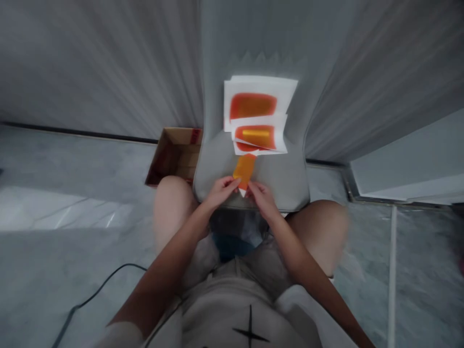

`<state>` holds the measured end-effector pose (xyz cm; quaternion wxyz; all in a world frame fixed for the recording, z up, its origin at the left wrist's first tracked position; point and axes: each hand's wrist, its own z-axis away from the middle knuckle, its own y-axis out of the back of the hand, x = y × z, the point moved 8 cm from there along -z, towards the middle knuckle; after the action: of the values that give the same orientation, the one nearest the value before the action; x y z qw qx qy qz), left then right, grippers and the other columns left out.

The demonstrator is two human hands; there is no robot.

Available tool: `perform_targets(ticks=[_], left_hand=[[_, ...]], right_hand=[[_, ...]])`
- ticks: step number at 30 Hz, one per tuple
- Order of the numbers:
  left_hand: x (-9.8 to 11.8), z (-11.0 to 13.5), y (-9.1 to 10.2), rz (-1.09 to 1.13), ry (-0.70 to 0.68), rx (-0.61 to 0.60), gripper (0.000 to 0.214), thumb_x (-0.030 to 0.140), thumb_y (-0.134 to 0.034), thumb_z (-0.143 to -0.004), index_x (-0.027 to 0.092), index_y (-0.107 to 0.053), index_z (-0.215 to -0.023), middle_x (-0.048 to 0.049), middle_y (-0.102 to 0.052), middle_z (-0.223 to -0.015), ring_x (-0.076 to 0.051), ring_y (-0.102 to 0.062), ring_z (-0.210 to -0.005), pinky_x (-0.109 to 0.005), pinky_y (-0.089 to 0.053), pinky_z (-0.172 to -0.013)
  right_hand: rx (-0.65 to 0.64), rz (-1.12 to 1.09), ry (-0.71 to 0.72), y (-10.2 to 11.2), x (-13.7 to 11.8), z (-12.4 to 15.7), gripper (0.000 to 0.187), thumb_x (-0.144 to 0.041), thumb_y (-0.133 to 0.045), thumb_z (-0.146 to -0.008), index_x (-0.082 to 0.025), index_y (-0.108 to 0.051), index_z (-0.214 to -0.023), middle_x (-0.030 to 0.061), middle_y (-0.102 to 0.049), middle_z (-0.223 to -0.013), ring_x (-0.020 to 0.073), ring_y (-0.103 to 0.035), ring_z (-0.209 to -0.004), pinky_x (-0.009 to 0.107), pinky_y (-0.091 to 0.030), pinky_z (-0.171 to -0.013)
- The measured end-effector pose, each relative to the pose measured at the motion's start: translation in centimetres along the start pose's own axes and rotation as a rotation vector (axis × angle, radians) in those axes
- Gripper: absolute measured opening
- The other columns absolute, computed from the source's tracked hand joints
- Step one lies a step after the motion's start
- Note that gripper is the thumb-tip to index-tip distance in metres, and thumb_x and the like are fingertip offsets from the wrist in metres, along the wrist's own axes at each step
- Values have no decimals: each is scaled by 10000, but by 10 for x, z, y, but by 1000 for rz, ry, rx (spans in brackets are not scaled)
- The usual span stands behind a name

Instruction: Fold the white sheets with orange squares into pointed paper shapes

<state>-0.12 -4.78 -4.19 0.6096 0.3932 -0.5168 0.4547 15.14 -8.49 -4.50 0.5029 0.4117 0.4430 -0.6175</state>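
Head view: you sat with your thighs on either side of a gray padded seat [286,176], both hands drawn in close above its front edge. Your left hand [221,192] had narrowed to a pinch on the lower end of an orange strip [244,169], with its fingers against the strip's left side. Your right hand [263,200] came in from the other side, also narrow, and its fingertips [253,186] met the same end. Whether they gripped the strip or only touched it, the view did not settle. A small white corner [242,192] showed under the strip between your hands; it looked like paper, though it was too small to be sure.

The strip pointed away from you, slightly tilted, its far end just short of a stack of white sheets [261,84] lying on the gray upholstery. An orange-red patch [253,106] covered the top sheet, and a second patch [255,137] lay on a creased sheet nearer you. Left of the seat stood an open cardboard box [174,157]. A black cable [97,290] ran across the marble floor [72,164], and gray curtains [90,63] rose behind.
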Motion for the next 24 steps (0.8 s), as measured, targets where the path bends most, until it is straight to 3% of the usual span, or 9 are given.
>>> perform_targets(ticks=[7, 13, 16, 20, 24], left_hand=[[-6, 17, -2, -25, 101, -184, 511, 686, -771, -800, 185, -683, -753, 33, -569, -637, -88, -433, -541, -227, -303, -514], [-13, 31, -10, 3, 159, -191, 554, 733, -721, -824, 181, -755, -814, -30, -685, -727, -120, -569, -596, -221, -363, -512], [-18, 38, -12, 3, 195, -201, 558, 731, -730, -816, 184, -797, -905, -67, -750, -829, -145, -632, -644, -219, -389, -509], [-17, 37, -6, 1, 163, -160, 537, 717, -749, -801, 182, -783, -832, -28, -692, -705, -116, -549, -570, -216, -380, -502], [-13, 33, -7, -51, 91, -199, 513, 695, -749, -808, 182, -767, -799, -10, -659, -666, -108, -500, -554, -226, -350, -506]], right_hand=[[27, -94, -8, 5, 11, 6, 504, -709, -801, -723, -218, -691, -692, -1, -666, -628, 138, -558, -572, 265, -395, -528], [169, -215, 25, 14, 24, 12, 465, -678, -811, -721, -224, -720, -769, -2, -718, -703, 155, -619, -630, 273, -468, -574], [163, -210, 32, 9, 27, 13, 451, -669, -795, -743, -227, -747, -814, 17, -768, -800, 173, -671, -697, 291, -523, -629], [120, -214, 2, 6, 30, 11, 422, -628, -829, -728, -231, -769, -861, 27, -799, -862, 191, -718, -756, 303, -567, -672], [79, -343, -62, 17, 31, 5, 405, -571, -859, -734, -230, -780, -936, 43, -826, -995, 205, -764, -874, 307, -610, -758]])
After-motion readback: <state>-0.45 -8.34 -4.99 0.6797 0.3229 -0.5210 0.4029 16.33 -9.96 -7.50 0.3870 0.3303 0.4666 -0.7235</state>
